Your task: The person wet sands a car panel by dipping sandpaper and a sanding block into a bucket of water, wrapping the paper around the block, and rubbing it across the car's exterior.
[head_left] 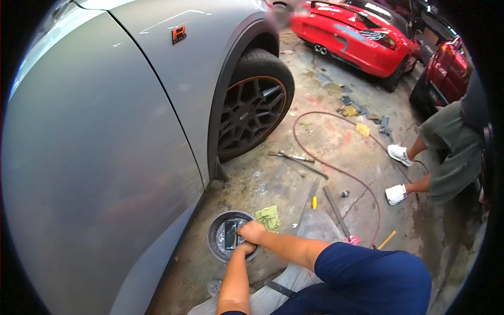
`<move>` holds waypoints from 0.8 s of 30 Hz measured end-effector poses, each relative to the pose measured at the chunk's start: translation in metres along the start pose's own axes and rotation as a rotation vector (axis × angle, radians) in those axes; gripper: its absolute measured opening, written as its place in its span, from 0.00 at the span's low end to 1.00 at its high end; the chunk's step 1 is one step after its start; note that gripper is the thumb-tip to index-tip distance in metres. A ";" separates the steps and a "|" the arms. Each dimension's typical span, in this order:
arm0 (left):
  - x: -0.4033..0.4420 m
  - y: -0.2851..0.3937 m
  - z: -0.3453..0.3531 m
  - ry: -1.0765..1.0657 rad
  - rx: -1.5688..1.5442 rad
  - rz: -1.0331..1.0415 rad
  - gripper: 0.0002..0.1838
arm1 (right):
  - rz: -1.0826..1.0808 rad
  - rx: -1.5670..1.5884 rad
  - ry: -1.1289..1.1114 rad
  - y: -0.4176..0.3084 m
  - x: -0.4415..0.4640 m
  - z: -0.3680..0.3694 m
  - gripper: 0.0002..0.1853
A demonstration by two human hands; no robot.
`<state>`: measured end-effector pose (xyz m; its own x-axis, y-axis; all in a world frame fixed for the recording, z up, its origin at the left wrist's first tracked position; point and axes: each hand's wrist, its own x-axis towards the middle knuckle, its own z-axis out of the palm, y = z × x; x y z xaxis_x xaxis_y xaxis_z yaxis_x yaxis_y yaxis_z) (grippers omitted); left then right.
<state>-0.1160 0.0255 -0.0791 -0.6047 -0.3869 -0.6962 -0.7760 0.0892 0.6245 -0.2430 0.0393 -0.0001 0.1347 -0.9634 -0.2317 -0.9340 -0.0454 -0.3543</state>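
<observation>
A round dark bucket (213, 251) stands on the floor beside the grey car, with whitish liquid in it. Inside lies a dark rectangular block (230, 234). My right hand (252, 231) is over the bucket's right side, its fingers curled together near the block's right edge; what they hold, if anything, is too small to tell. Just below it, my left hand (245, 247) reaches in over the near rim, close against the right one, its fingers hidden. A green cloth (269, 218) lies on the floor beside the bucket.
The grey car's panel (100, 147) and wheel (254, 102) rise on the left. A hose (336, 167), metal strips (336, 210) and a yellow-handled tool (314, 202) lie on the floor. At right stands a person in white shoes (396, 194). A red car (352, 39) is behind.
</observation>
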 end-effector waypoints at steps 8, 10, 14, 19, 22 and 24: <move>-0.068 0.022 -0.042 0.300 0.541 -0.328 0.18 | -0.057 0.047 0.075 0.004 0.006 0.007 0.15; -0.079 0.019 -0.032 0.516 0.565 -0.264 0.14 | -0.014 0.099 0.013 0.003 0.001 -0.003 0.15; -0.093 0.047 -0.022 0.777 0.519 -0.249 0.11 | -0.054 0.138 0.102 0.007 0.007 0.010 0.14; -0.092 0.057 -0.027 0.840 0.417 -0.269 0.10 | -0.009 0.108 0.105 0.002 0.004 -0.012 0.13; -0.085 0.042 -0.022 0.932 0.453 -0.207 0.09 | 0.009 0.070 0.038 -0.004 0.004 -0.013 0.15; -0.090 0.043 -0.020 0.928 0.397 -0.204 0.09 | 0.000 0.013 -0.001 -0.006 0.002 -0.015 0.16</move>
<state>-0.0918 0.0460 0.0174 -0.2087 -0.9703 -0.1226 -0.9535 0.1739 0.2461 -0.2417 0.0336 0.0152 0.1355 -0.9631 -0.2324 -0.9296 -0.0424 -0.3662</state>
